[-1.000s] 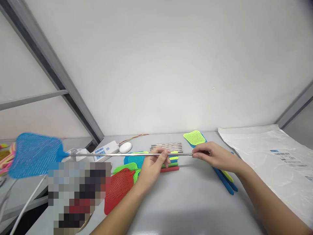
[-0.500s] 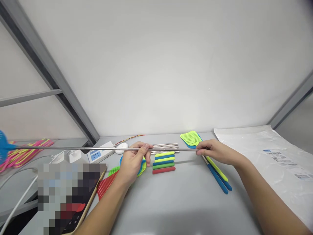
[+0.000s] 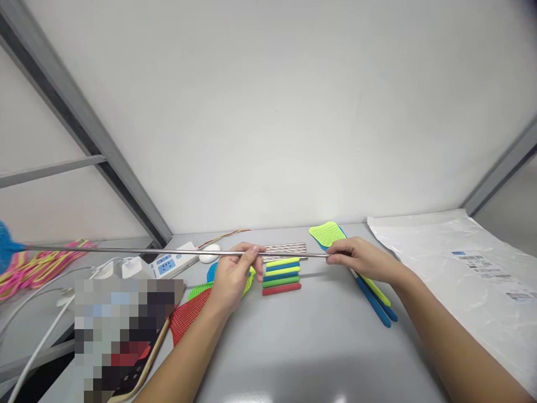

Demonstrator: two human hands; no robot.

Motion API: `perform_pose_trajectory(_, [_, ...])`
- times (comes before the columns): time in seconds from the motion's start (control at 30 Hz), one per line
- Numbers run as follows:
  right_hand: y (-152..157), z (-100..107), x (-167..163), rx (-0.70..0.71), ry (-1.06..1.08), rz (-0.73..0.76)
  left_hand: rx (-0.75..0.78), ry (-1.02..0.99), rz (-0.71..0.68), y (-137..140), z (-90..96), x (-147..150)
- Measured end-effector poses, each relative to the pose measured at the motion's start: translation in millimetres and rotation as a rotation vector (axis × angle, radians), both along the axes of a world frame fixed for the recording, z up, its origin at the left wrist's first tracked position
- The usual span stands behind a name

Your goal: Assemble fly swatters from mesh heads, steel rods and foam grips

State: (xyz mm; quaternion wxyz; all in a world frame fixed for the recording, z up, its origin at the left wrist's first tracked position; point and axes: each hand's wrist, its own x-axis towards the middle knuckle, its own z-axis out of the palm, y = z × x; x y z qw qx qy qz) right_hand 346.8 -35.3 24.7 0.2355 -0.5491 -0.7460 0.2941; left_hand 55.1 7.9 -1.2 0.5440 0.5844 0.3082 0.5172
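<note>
A long metal rod [image 3: 138, 251] with a blue flyswatter head [image 3: 5, 246] on its left end stretches level above the table. My left hand [image 3: 235, 274] is closed around the middle of this flyswatter rod. At the rod's right tip, my right hand [image 3: 356, 257] pinches the thin end between thumb and fingers. Below and between my hands lie several coloured handle grips [image 3: 282, 282] in a row, with thin metal rods [image 3: 286, 247] behind them. A red mesh swatter head [image 3: 188, 316] is partly covered by my left forearm. Blue and yellow-green flyswatters [image 3: 329, 232] lie under my right hand.
At left are a white power strip [image 3: 173, 262], pink and yellow cords [image 3: 50, 263], white cables and a phone [image 3: 140, 372], partly blurred out. A white plastic mailing bag [image 3: 453, 302] covers the right side. A pale wall [image 3: 277, 140] rises behind the table.
My right hand has shifted left along with the rod's tip, closer to my left hand. The exposed rod between my hands looks shorter. Both hands keep their hold.
</note>
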Motion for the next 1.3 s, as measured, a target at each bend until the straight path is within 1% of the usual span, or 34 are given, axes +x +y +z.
perform_pose_trajectory(0.13, [3, 0, 7, -0.027, -0.006, -0.021, 0.061, 0.021, 0.043, 2, 4.6, -8])
perform_pose_trajectory(0.27, [2, 2, 8, -0.057, -0.014, -0.057, 0.089, 0.012, 0.032, 2, 1.5, -8])
perform_pose_trajectory(0.5, [0, -2, 8, -0.044, -0.032, -0.081, 0.031, 0.000, -0.022, -1, -10.8, 3])
perform_pose_trajectory(0.6, [0, -3, 6, -0.007, -0.036, -0.079, 0.000, 0.000, -0.021, -1, -12.7, 5])
perform_pose_trajectory(0.77, [3, -9, -4, 0.115, -0.054, -0.048, -0.017, 0.003, -0.023, -1, -11.8, 6])
perform_pose_trajectory(0.87, [5, -14, -9, 0.161, -0.061, -0.040, -0.015, -0.021, 0.008, -1, -10.4, 6])
perform_pose_trajectory(1.07, [3, -19, -25, 0.177, -0.077, -0.026, -0.035, -0.119, 0.038, 0, -5.7, 6])
perform_pose_trajectory(1.3, [-4, -23, -52, 0.183, -0.129, 0.001, -0.041, -0.164, 0.010, -3, -4.2, 7])
